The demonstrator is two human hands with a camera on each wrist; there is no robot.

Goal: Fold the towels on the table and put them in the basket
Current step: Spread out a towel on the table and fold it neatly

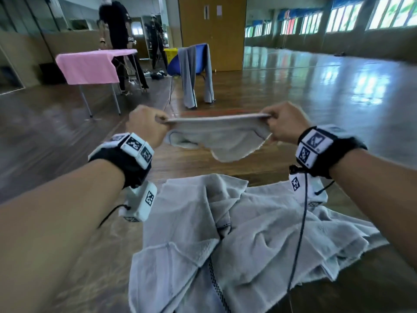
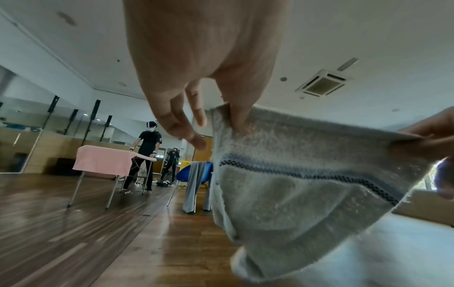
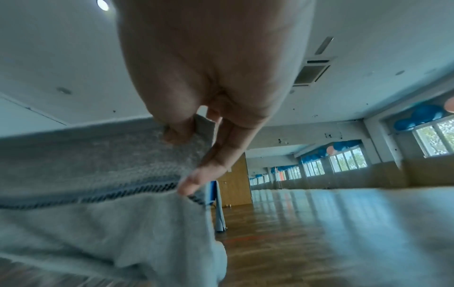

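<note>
A small grey towel [image 1: 222, 137] with a dark patterned stripe [image 2: 307, 172] hangs in the air, stretched between both hands above the table. My left hand [image 1: 146, 126] pinches its left top corner; in the left wrist view the thumb [image 2: 239, 118] presses on the cloth. My right hand [image 1: 283, 125] pinches the right top corner, thumb [image 3: 179, 130] on the towel [image 3: 98, 174]. Below the hands, more grey towels [image 1: 237, 233] lie crumpled in a heap on the wooden table [image 1: 101, 256]. No basket is in view.
Ahead stands a blue chair [image 1: 191, 62] draped with grey cloth, a yellow crate [image 1: 170, 54] behind it. A pink-covered table [image 1: 90, 66] stands at the back left with a person in black [image 1: 117, 30] beside it. A cable [image 1: 300, 233] hangs from my right wrist across the towels.
</note>
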